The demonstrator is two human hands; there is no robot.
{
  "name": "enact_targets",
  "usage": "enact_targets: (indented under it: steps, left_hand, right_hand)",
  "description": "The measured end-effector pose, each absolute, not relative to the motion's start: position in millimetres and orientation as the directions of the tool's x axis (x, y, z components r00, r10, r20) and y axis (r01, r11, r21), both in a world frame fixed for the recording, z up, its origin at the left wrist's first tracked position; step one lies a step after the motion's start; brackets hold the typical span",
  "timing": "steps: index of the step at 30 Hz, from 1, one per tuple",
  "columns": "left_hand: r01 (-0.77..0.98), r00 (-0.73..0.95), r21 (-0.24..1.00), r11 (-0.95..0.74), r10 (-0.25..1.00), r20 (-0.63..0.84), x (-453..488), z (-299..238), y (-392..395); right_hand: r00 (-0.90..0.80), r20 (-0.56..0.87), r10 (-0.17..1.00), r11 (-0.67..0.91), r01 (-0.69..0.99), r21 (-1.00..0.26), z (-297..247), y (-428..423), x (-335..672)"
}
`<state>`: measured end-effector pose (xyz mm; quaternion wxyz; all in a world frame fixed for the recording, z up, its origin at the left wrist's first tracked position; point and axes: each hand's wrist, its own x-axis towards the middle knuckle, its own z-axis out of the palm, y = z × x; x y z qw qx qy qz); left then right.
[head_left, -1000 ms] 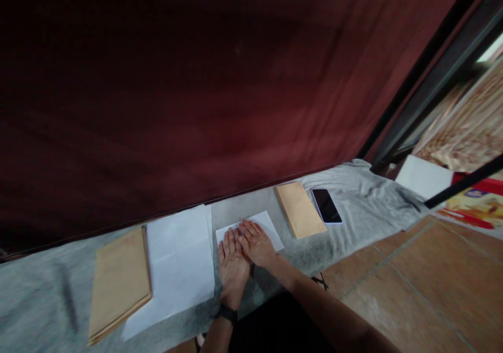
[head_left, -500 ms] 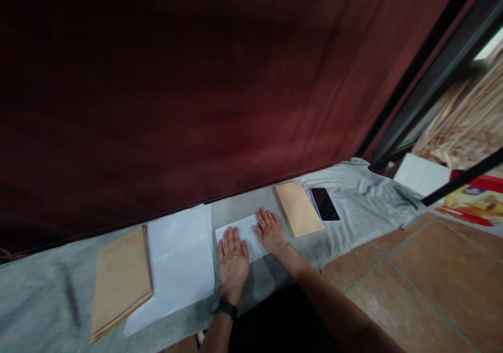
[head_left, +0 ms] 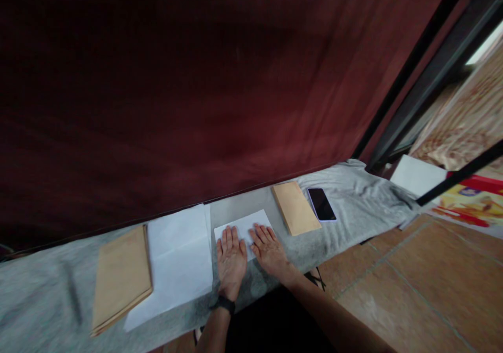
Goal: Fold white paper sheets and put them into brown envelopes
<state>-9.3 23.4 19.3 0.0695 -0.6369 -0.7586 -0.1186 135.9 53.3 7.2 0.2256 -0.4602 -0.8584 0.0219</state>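
A small white sheet of paper (head_left: 244, 224), seemingly folded, lies on the grey cloth in front of me. My left hand (head_left: 231, 256) rests flat on its left part, fingers stretched out, a dark band round the wrist. On the paper's right part lies my right hand (head_left: 269, 248), palm down with the fingers slightly spread. Left of my hands are larger white sheets (head_left: 178, 264), creased across the middle. Brown envelopes (head_left: 122, 279) in a stack overlap their left edge. To the right sits a smaller brown envelope pile (head_left: 296, 208).
A phone (head_left: 322, 204) with a dark screen lies right of the brown pile. The grey cloth (head_left: 353, 196) is wrinkled there. Behind rises a dark red curtain (head_left: 236, 107). Black frame bars (head_left: 404, 86) stand at the right, above a tiled floor (head_left: 412, 274).
My right hand has slid toward me and a little left over the paper, uncovering its upper right corner. My left hand stays almost in place. The camera view has shifted slightly.
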Motion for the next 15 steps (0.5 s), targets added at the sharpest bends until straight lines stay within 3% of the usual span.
enact_targets:
  steps: [8, 15]
  left_hand:
    - [0.938, -0.325, 0.235, 0.254, 0.880, 0.348, -8.8, 7.8, 13.7]
    - [0.937, -0.340, 0.221, 0.272, 0.858, 0.384, -2.7, 6.7, -13.0]
  right_hand:
    - [-0.466, 0.357, 0.809, 0.560, 0.795, -0.231, 6.7, 51.8, 137.0]
    - [-0.464, 0.333, 0.821, 0.548, 0.803, -0.234, 5.8, 50.9, 136.8]
